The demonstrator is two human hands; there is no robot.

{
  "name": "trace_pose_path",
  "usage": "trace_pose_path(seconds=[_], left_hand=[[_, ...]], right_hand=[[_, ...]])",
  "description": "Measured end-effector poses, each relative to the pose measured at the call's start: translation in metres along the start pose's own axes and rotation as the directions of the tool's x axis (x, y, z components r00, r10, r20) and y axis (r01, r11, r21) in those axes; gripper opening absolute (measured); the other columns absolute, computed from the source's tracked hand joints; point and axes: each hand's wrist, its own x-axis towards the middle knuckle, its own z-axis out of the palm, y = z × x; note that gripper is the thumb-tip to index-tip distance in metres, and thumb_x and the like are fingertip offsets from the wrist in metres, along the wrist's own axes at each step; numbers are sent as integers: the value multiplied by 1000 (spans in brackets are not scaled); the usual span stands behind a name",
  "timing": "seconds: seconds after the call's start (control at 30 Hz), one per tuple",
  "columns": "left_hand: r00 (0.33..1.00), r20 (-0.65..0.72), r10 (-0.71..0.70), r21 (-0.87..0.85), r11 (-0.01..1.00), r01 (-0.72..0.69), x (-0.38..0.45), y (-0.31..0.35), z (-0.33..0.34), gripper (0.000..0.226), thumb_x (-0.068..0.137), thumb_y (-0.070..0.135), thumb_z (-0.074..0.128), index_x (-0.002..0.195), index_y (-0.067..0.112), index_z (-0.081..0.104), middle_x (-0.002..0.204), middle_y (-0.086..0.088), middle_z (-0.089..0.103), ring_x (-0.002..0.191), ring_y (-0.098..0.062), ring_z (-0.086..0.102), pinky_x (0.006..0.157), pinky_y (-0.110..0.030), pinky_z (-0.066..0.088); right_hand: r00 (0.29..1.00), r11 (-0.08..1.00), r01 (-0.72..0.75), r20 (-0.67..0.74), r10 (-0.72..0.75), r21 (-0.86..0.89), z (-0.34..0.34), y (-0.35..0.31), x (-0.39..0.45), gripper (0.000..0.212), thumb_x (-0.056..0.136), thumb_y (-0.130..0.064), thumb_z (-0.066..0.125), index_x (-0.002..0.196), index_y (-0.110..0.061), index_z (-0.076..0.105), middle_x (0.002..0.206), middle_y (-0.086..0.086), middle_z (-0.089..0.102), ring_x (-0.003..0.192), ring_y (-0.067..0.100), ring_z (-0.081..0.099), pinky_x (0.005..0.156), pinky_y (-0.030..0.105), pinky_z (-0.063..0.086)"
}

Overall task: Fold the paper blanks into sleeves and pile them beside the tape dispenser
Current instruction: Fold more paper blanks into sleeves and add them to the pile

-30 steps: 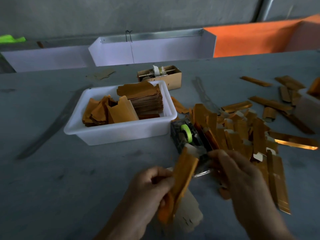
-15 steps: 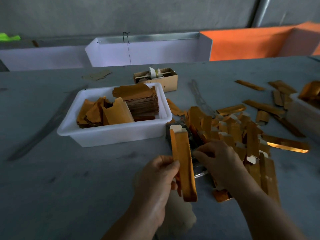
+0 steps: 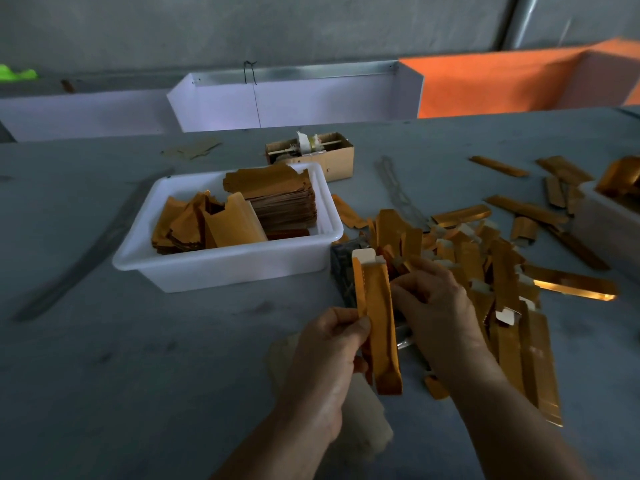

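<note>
- Sleeve (image 3: 379, 327), gold and folded long and narrow, stands nearly upright between the two hands at the near middle of the grey table (image 3: 138, 375); its white end tab points to the far side.
- Left hand (image 3: 329, 355) pinches the sleeve's left edge between thumb and fingers, about halfway down its length.
- Right hand (image 3: 440, 306) has its fingers curled at the sleeve's right side, just over the tape dispenser; whether it grips the sleeve, a bit of tape, or nothing, I cannot tell.
- Tape dispenser (image 3: 341, 271) is dark and mostly hidden behind the sleeve and the right hand, just right of the white tub.
- Finished sleeves (image 3: 498, 289) already lie in a loose, sprawling heap right of the dispenser, with more scattered farther right, so a good share of the work looks done.
- White tub (image 3: 225, 265), left of the dispenser, holds a thick stack of flat blanks (image 3: 280, 202) plus loose ones, so plenty appears left to fold.
- This sleeve seems folded but not yet laid on the heap; closing and placing it looks like the step in hand.
</note>
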Motion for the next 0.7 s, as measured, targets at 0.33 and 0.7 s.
trace_pose_path(seconds=[0.33, 0.7], left_hand=[[1000, -14, 25, -19, 1000, -25, 7, -2, -5, 15, 93, 18, 57, 82, 17, 68, 61, 7, 65, 58, -3, 59, 61, -24, 44], [987, 123, 99, 59, 993, -107, 6, 7, 3, 9, 95, 18, 55, 89, 15, 61, 56, 11, 64, 49, 4, 58, 46, -9, 42]], right_hand=[[999, 984, 8, 49, 1, -178, -7, 7, -18, 20, 86, -29, 61, 68, -34, 53, 134, -3, 47, 124, 24, 42, 99, 42, 43], [999, 971, -21, -38, 12, -238, 5, 13, -32, 9, 87, -27, 61, 86, -19, 65, 141, -3, 41, 133, 19, 28, 102, 30, 32]])
